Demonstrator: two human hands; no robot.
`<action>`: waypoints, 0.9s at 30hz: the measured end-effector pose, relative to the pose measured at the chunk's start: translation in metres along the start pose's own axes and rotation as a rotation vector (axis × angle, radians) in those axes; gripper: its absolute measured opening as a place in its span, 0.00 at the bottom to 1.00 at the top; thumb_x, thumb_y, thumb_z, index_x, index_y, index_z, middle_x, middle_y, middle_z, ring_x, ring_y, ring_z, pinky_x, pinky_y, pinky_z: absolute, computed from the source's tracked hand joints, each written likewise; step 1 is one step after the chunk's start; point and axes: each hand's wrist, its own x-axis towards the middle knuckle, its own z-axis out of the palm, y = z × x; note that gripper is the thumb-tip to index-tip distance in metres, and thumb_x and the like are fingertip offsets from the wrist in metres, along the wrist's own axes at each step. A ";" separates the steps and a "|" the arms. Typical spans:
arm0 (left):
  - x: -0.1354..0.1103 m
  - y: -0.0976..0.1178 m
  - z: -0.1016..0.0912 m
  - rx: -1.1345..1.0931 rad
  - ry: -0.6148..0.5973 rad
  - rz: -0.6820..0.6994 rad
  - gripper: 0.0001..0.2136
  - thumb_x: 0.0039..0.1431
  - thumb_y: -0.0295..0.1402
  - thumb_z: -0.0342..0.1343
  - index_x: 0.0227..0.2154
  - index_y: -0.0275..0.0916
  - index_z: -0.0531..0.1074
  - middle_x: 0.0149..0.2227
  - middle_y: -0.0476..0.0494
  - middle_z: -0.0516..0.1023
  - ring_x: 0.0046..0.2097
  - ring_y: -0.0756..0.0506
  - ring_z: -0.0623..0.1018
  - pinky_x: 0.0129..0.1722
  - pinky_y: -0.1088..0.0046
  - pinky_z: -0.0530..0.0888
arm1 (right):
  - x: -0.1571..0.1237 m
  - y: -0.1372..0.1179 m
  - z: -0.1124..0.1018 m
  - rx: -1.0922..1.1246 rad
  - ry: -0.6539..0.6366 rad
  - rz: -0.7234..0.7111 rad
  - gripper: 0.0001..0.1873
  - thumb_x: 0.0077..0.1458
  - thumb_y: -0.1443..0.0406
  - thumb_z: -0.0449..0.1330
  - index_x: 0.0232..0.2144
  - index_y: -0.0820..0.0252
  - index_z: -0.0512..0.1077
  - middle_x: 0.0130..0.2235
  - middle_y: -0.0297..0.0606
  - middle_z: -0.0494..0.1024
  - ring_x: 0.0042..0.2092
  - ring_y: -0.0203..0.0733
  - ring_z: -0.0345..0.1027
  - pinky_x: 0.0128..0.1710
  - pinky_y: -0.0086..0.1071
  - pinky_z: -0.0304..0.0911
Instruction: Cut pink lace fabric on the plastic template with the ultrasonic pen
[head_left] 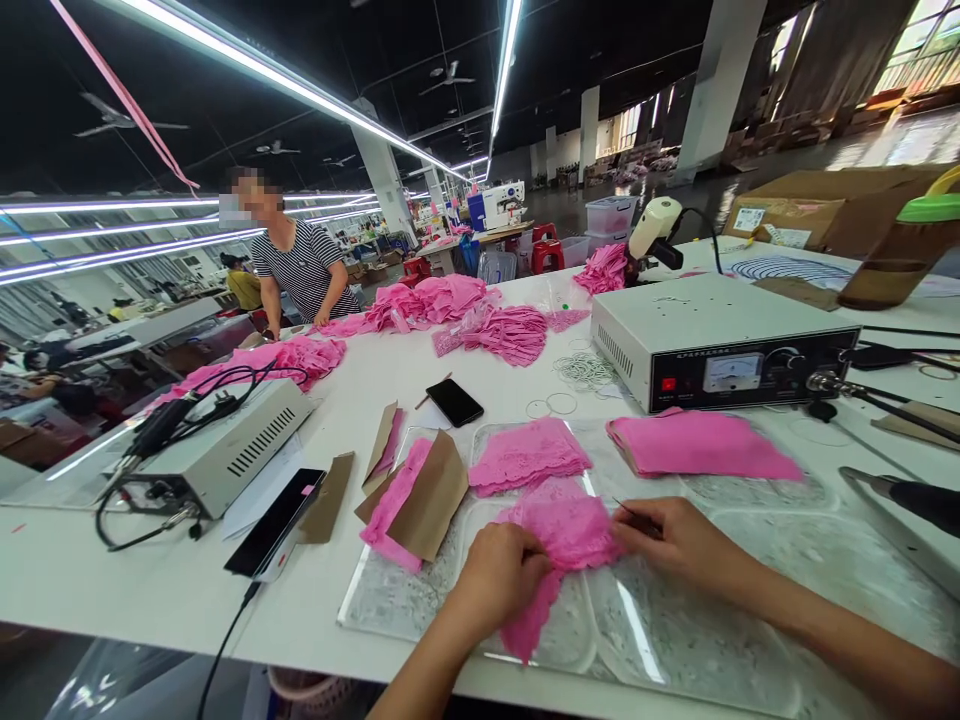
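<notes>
My left hand (496, 575) is closed on the near-left edge of a pink lace fabric piece (574, 520), and a flap of it hangs toward me below the fingers. On its right side, my right hand (667, 540) pinches a thin dark pointed tool (634, 515), its tip beside the lace; its exact kind is too small to tell. Behind lies another pink lace piece (529, 455). To the left, brown card (431, 500) is folded around pink lace. A folded pink stack (701, 445) sits at the right. A clear, scuffed plastic mat (675, 630) lies under the work.
A grey box with a dial (720, 335) stands at the right, a second box (217, 440) with cables at the left. Two phones (455, 402), white rings (585, 370), pink fabric heaps (427, 300) and a bottle (900, 255) share the table. A person in stripes (307, 270) works across it.
</notes>
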 end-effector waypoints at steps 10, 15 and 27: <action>0.005 -0.001 0.014 -0.194 0.016 -0.006 0.11 0.53 0.29 0.50 0.27 0.35 0.78 0.24 0.48 0.76 0.28 0.48 0.71 0.27 0.76 0.62 | 0.002 -0.019 0.051 0.128 0.003 0.035 0.15 0.47 0.57 0.55 0.19 0.59 0.58 0.21 0.28 0.56 0.26 0.34 0.49 0.25 0.29 0.44; -0.005 0.005 0.011 -0.165 0.056 0.009 0.10 0.54 0.28 0.49 0.27 0.37 0.75 0.26 0.47 0.76 0.31 0.47 0.72 0.31 0.73 0.63 | 0.004 -0.017 0.053 0.099 0.050 -0.032 0.08 0.44 0.63 0.51 0.19 0.58 0.55 0.20 0.27 0.54 0.25 0.33 0.47 0.25 0.29 0.44; -0.004 0.002 0.022 -0.104 0.167 -0.007 0.05 0.54 0.26 0.52 0.27 0.37 0.73 0.27 0.47 0.74 0.33 0.46 0.71 0.33 0.73 0.62 | 0.010 -0.031 0.039 0.038 0.020 -0.106 0.08 0.46 0.64 0.51 0.19 0.59 0.55 0.21 0.28 0.56 0.26 0.35 0.48 0.26 0.30 0.44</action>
